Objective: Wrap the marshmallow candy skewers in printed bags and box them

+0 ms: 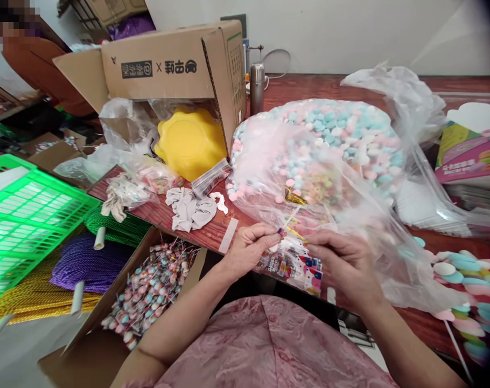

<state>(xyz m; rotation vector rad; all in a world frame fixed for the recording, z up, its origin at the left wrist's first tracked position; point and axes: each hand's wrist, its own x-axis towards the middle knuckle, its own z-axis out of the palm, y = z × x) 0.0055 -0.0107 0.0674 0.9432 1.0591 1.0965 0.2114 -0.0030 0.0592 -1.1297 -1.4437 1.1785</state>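
Observation:
My left hand (251, 245) and my right hand (342, 258) meet over the table's front edge, both pinched on a small clear printed packet (297, 264) and a thin gold twist tie (295, 233) at its top. Just behind them lies a large clear plastic bag (329, 151) full of pink, blue and white candies. A second gold tie (295, 198) rests on that bag.
An open cardboard box (148, 293) of wrapped lollipops stands low at the left, beside green, purple and gold cord rolls (83, 267) and a green basket (22, 215). A yellow bowl (190, 141) sits in a tipped carton. Candy sticks (467, 293) lie at right.

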